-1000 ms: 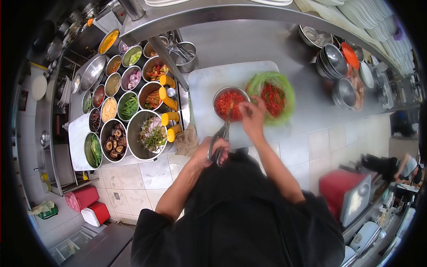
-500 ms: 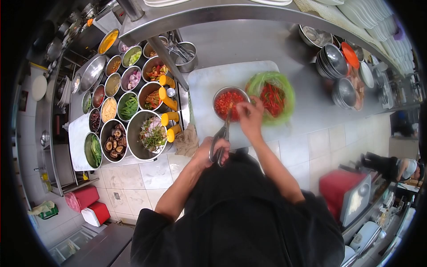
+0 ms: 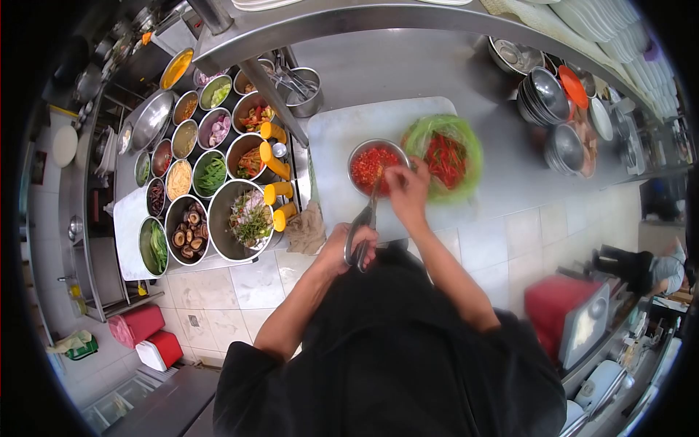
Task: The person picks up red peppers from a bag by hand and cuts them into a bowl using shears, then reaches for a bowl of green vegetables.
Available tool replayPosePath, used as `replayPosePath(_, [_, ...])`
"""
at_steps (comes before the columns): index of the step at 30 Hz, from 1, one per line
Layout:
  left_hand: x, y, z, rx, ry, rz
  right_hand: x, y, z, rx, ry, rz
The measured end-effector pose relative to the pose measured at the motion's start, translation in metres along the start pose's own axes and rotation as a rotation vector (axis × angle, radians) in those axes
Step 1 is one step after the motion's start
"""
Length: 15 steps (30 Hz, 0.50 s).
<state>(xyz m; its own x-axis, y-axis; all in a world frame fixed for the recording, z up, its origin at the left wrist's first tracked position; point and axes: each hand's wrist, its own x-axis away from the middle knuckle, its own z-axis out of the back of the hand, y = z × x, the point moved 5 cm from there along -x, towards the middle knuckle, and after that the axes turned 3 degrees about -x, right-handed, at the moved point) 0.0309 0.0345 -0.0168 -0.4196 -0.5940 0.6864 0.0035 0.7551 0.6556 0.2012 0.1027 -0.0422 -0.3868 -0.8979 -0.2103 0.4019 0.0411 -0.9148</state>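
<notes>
Basically clutching scissors (image 3: 363, 217) in the left hand (image 3: 355, 246), presumably angled to drop bits straight into the bowl (image 3: 349, 156) of cut chillies (image 3: 370, 162), with the right hand (image 3: 408, 189) bunched at its rim (can't tell around what), handily close to the bag (image 3: 471, 171) of long chillies (image 3: 445, 159).

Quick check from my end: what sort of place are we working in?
Probably a restaurant kitchen: many steel containers of prepped ingredients, stacked white plates, and a white cutting board on a steel counter.

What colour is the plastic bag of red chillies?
The bag is lime green, in the head view.
</notes>
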Motion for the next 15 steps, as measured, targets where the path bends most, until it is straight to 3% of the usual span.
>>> replayPosePath(6, [-0.002, -0.011, -0.002, 0.196, -0.090, 0.038, -0.001, -0.006, 0.001, 0.007, 0.009, 0.017])
replayPosePath(12, [0.000, 0.000, -0.008, 0.080, -0.114, -0.026, 0.001, -0.016, 0.005, 0.129, 0.026, 0.109])
replayPosePath(15, [0.000, 0.002, -0.004, -0.015, -0.021, -0.043, -0.001, -0.021, 0.006, 0.192, 0.040, 0.176])
